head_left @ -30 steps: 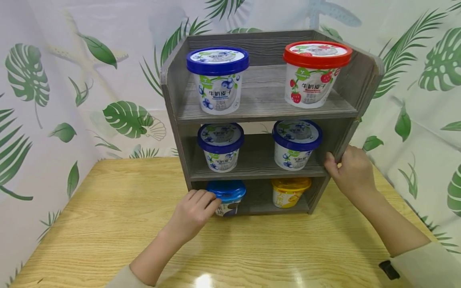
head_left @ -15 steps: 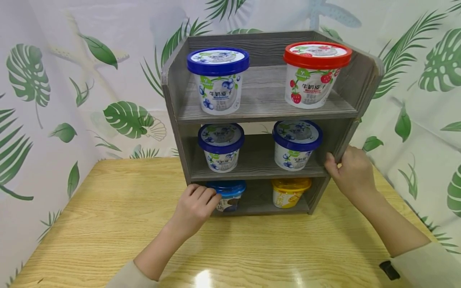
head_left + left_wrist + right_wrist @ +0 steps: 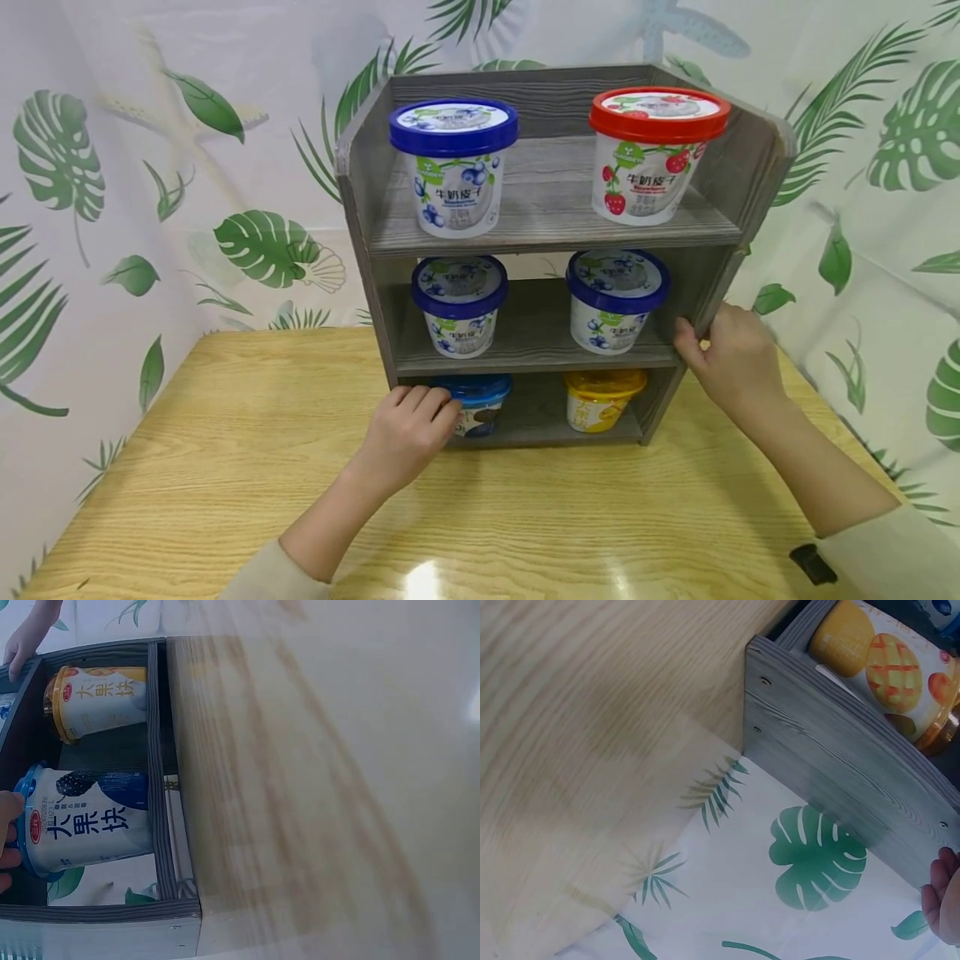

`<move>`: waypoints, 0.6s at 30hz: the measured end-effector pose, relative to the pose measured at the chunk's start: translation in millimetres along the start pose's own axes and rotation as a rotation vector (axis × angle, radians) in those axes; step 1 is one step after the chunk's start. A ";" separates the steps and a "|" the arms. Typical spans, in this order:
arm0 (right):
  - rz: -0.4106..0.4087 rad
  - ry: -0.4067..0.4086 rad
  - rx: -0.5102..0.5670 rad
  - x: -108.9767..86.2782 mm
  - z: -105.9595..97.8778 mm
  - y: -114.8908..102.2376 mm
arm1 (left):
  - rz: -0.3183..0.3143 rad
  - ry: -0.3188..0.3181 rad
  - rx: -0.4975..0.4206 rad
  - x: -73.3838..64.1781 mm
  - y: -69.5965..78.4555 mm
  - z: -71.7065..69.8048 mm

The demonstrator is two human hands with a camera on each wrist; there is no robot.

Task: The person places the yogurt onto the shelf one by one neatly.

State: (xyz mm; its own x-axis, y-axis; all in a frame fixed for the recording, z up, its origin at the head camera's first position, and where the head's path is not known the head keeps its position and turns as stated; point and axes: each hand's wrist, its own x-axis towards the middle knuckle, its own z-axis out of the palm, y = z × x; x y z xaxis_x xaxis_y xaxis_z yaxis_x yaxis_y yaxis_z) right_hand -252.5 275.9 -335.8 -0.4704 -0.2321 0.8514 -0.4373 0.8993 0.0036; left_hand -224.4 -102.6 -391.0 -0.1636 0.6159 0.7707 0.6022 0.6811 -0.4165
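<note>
My left hand grips a blue-lidded cup at the left of the bottom shelf. In the left wrist view, its fingers are at the lid, and the cup, printed with dark berries, stands within the side panels. My right hand holds the right side panel of the grey wooden shelf unit near the middle board, thumb on the front edge. On the bottom shelf's right side stands a yellow-lidded cup; the right wrist view shows mango on its label.
On the top board stand a blueberry tub and a red-lidded strawberry tub. Two smaller blueberry tubs share the middle board. The unit rests on a wood-grain table before leaf-print walls.
The blue-lidded cup has gone slightly deeper into the bottom shelf and now stands straighter. My left hand has moved a little upward with it; my right hand keeps its hold on the panel.
</note>
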 end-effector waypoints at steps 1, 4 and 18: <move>0.001 -0.012 0.001 0.3 -0.9 -0.4 | 0.000 -0.002 -0.002 -0.1 0.0 -0.5; 0.005 -0.040 0.004 0.9 -2.1 -1.8 | -0.003 -0.006 -0.008 0.0 -0.5 -2.9; -0.031 -0.013 -0.024 -8.8 -4.4 -6.1 | -0.140 -0.097 -0.212 16.4 8.2 -28.2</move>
State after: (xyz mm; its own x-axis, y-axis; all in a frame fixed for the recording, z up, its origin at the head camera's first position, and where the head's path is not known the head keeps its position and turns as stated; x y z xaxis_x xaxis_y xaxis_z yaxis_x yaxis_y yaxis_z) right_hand -242.3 274.1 -341.0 -0.4664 -0.2648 0.8440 -0.4336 0.9001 0.0427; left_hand -200.1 -98.1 -368.1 -0.3247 0.5636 0.7596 0.7169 0.6705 -0.1910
